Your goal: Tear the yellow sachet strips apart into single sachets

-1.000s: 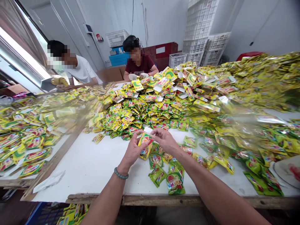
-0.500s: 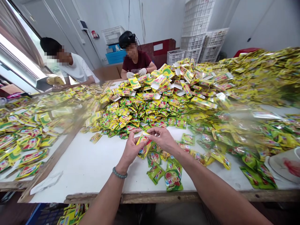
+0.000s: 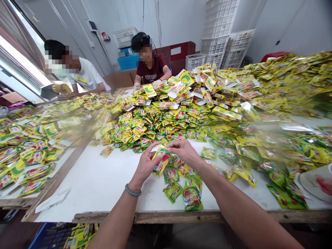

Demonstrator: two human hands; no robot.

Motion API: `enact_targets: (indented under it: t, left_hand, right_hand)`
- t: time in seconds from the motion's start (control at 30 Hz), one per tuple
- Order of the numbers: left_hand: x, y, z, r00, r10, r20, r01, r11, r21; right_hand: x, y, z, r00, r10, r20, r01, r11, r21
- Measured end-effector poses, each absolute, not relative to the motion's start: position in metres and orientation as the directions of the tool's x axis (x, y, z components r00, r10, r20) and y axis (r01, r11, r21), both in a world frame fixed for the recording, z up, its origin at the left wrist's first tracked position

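My left hand (image 3: 147, 164) is closed round a small yellow-and-green carton (image 3: 160, 160) with a red print, its thumb lying across the front. The carton is tilted, its upper end pointing away from me. At that upper end, the fingers of my right hand (image 3: 181, 150) are pinched together on the edge. Just below the carton, several green sachets (image 3: 192, 199) lie loose on the white tabletop (image 3: 103, 183). Beyond both hands rises a heap of green and yellow sachets (image 3: 145, 128), topped with open yellow cartons (image 3: 176, 90).
A wooden strip (image 3: 64, 169) divides off more cartons (image 3: 36, 157) at left. A white tub (image 3: 316, 183) stands at right. Two people sit across the table, one in a maroon shirt (image 3: 150, 71), one in white (image 3: 88, 74). Below the edge is a blue crate (image 3: 46, 237).
My right hand has moved slightly right along the carton's upper end, and more of the printed front shows. Across the table, the maroon-shirted person's hands have moved apart.
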State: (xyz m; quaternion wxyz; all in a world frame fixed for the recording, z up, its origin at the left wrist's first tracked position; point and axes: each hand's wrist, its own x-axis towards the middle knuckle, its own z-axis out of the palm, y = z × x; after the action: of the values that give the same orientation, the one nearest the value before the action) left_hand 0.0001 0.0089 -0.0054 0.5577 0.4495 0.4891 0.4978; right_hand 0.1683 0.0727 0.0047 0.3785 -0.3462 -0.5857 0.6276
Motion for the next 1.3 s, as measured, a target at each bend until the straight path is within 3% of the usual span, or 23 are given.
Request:
enact_targets:
  t: [0.13, 0.33, 0.5, 0.63, 0.7, 0.77, 0.83, 0.9, 0.97, 1.03, 1.1, 1.2, 1.3]
  left_hand:
    - [0.001, 0.010, -0.005, 0.013, 0.995, -0.099, -0.162, 0.100, 0.982]
    - [-0.003, 0.009, -0.006, -0.055, 0.994, -0.094, -0.271, 0.076, 0.960]
    - [0.000, 0.012, -0.008, -0.080, 0.994, -0.072, -0.271, 0.048, 0.961]
    - [-0.008, 0.010, 0.008, -0.152, 0.988, -0.036, -0.123, 0.017, 0.992]
    - [-0.031, -0.005, 0.027, -0.227, 0.974, -0.029, 0.106, 0.054, 0.993]
    - [-0.068, -0.034, 0.051, -0.337, 0.941, -0.005, 0.465, 0.171, 0.869]
    - [-0.115, -0.076, 0.075, -0.474, 0.880, 0.035, 0.748, 0.382, 0.543]
    - [-0.160, -0.121, 0.094, -0.504, 0.863, 0.042, 0.834, 0.473, 0.283]
    - [-0.191, -0.155, 0.103, -0.543, 0.839, 0.039, 0.834, 0.532, 0.146]
    - [-0.197, -0.169, 0.100, -0.599, 0.801, 0.027, 0.800, 0.596, 0.073]
    - [-0.176, -0.159, 0.087, -0.648, 0.761, 0.030, 0.761, 0.646, 0.058]
    - [-0.111, -0.108, 0.055, -0.584, 0.812, -0.016, 0.807, 0.582, 0.100]
    - [-0.046, -0.048, 0.023, -0.466, 0.882, -0.071, 0.864, 0.471, 0.179]
  right_hand:
    - [0.170, 0.069, 0.009, -0.521, 0.853, 0.006, -0.087, -0.046, -0.995]
    - [0.152, 0.051, 0.005, -0.357, 0.893, 0.274, 0.030, 0.304, -0.952]
    - [0.147, 0.050, 0.002, -0.373, 0.891, 0.260, -0.001, 0.280, -0.960]
    - [0.156, 0.062, 0.000, -0.328, 0.916, 0.233, 0.142, 0.291, -0.946]
    - [0.161, 0.068, -0.004, -0.288, 0.924, 0.250, 0.324, 0.340, -0.883]
    - [0.166, 0.071, -0.009, -0.352, 0.900, 0.256, 0.476, 0.408, -0.779]
    - [0.168, 0.070, -0.012, -0.499, 0.840, 0.211, 0.553, 0.497, -0.669]
    - [0.169, 0.067, -0.014, -0.632, 0.763, 0.137, 0.580, 0.583, -0.569]
    - [0.167, 0.064, -0.014, -0.690, 0.721, 0.069, 0.610, 0.630, -0.480]
    - [0.165, 0.065, -0.012, -0.666, 0.745, 0.032, 0.659, 0.608, -0.443]
    - [0.165, 0.068, -0.009, -0.600, 0.800, 0.024, 0.691, 0.532, -0.490]
    - [0.166, 0.074, -0.007, -0.489, 0.871, 0.050, 0.645, 0.400, -0.651]
    - [0.167, 0.078, -0.007, -0.388, 0.920, 0.060, 0.497, 0.264, -0.827]
